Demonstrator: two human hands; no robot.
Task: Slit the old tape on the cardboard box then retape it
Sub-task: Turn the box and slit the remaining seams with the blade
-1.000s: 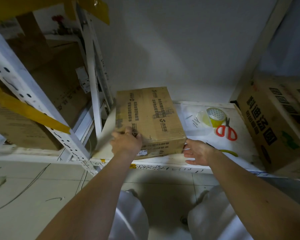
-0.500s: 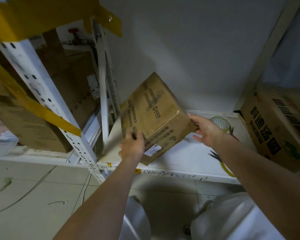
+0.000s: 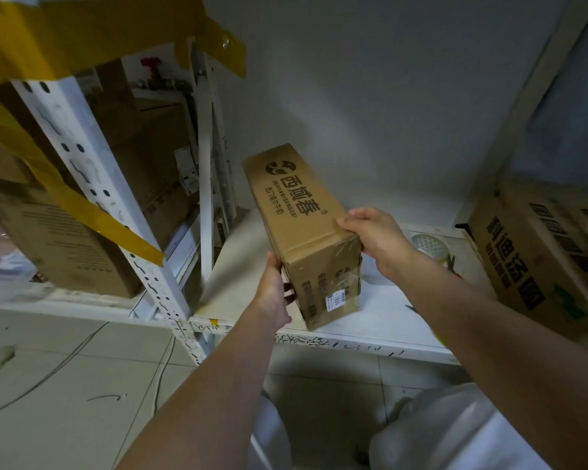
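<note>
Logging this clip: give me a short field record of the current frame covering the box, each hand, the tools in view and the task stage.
box: cardboard box, tipped up on one edge on the white shelf, taped end facing the camera
left hand: left hand holds the box's lower left side
right hand: right hand grips the top right corner
tools: tape roll on the shelf behind the right hand, partly hidden
task stage: tape on the box end not visibly cut

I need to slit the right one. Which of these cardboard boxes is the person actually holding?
The tilted cardboard box in the middle, gripped by the left hand and right hand. The big box at the right and the boxes on the left rack sit untouched.
</note>
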